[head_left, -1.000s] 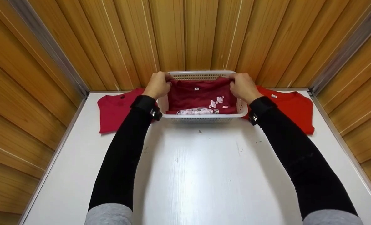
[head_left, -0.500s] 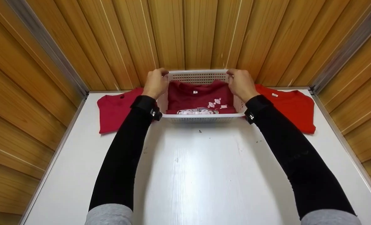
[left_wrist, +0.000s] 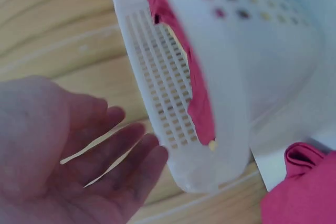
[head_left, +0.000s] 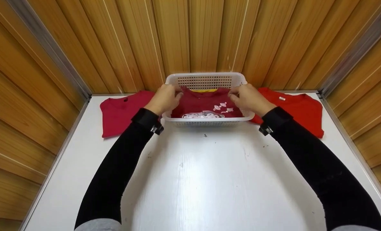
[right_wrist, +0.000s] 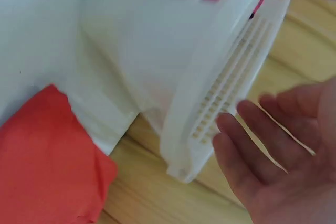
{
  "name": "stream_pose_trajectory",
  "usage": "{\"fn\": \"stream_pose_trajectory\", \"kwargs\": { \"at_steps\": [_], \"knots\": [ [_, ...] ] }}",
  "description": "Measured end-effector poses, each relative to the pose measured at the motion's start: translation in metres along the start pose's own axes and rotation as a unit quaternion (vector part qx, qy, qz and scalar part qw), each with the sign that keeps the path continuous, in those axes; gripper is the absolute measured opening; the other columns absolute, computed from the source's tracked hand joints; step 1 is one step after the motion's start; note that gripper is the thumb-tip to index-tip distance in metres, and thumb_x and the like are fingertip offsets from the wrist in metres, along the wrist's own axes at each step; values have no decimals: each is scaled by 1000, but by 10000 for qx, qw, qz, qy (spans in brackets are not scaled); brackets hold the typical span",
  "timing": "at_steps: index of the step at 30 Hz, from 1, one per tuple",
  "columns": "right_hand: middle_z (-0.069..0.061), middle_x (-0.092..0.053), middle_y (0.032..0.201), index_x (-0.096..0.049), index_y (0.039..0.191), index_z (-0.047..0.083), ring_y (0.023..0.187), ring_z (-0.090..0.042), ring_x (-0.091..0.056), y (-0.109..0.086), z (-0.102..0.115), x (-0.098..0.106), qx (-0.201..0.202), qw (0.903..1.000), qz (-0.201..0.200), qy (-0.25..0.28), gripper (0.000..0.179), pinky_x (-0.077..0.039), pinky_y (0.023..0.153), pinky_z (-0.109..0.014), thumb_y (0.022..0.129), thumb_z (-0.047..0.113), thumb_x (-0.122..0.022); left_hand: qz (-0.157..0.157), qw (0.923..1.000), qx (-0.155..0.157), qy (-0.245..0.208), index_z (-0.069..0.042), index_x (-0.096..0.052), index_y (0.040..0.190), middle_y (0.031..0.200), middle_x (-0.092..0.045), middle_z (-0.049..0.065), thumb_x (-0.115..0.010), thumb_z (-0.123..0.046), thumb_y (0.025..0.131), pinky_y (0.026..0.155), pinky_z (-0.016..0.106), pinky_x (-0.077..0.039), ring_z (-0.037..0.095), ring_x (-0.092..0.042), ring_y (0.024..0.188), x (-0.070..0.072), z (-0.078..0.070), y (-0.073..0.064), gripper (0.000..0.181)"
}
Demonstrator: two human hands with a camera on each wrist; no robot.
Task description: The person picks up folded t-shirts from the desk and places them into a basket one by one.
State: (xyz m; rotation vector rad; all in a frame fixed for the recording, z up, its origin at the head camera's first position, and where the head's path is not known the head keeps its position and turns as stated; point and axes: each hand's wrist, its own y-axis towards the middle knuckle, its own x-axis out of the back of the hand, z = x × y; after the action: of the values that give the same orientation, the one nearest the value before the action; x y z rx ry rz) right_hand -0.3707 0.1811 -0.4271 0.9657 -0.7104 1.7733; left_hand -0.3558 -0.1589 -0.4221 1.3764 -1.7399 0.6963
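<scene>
A dark red shirt [head_left: 203, 102] with pale pink print lies folded inside a white plastic basket [head_left: 206, 119] at the back of the table. A strip of yellow fabric [head_left: 206, 90] shows behind its neckline. My left hand [head_left: 165, 98] is over the basket's left end, fingers loosely bent and holding nothing. Over the right end hovers my right hand [head_left: 250, 98], likewise holding nothing. In the left wrist view the left hand [left_wrist: 89, 150] has its fingers apart beside the basket rim [left_wrist: 152, 103]. The right wrist view shows the right hand [right_wrist: 283, 150] with relaxed fingers near the rim.
Left of the basket lies a folded crimson shirt [head_left: 118, 114], partly behind the left forearm. A folded bright red shirt [head_left: 301, 112] lies to the right. Wood-patterned panels [head_left: 206, 35] rise right behind the basket. Everything stands on a white table [head_left: 190, 173].
Both hands left the shirt's top corners, moved to the basket's back corners, then came inward and nearer over the basket. The shirt's top edge settled lower, and yellow fabric now shows behind it.
</scene>
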Motion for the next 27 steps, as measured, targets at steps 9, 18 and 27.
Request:
{"fn": "stream_pose_trajectory", "kwargs": {
  "at_steps": [9, 18, 27],
  "knots": [
    [3, -45, 63, -82, 94, 11, 64, -18, -49, -36, 10, -20, 1063, 9869, 1043, -628, 38, -45, 69, -34, 113, 39, -63, 823, 9905, -959, 548, -12, -72, 81, 65, -50, -2, -62, -33, 114, 69, 33, -49, 16, -51, 65, -32, -7, -34, 41],
    [-5, -67, 83, -82, 107, 8, 96, -30, -69, -30, -1, -43, 456, 9850, 1395, -912, 76, -58, 97, -50, 112, 71, -41, 1453, 9856, -286, 818, -10, -69, 79, 68, -53, 5, -29, -73, 113, 98, 49, -60, 29, -70, 85, -45, -1, -36, 82],
    [-17, -78, 105, -81, 125, 3, 108, -38, -71, -29, 3, -48, 251, 9885, 1175, -919, 84, -58, 103, -54, 111, 74, -38, 1404, 9821, -303, 1221, 0, -81, 109, 108, -79, 21, -30, -71, 114, 107, 53, -59, 38, -77, 112, -52, -10, -31, 88]
  ]
}}
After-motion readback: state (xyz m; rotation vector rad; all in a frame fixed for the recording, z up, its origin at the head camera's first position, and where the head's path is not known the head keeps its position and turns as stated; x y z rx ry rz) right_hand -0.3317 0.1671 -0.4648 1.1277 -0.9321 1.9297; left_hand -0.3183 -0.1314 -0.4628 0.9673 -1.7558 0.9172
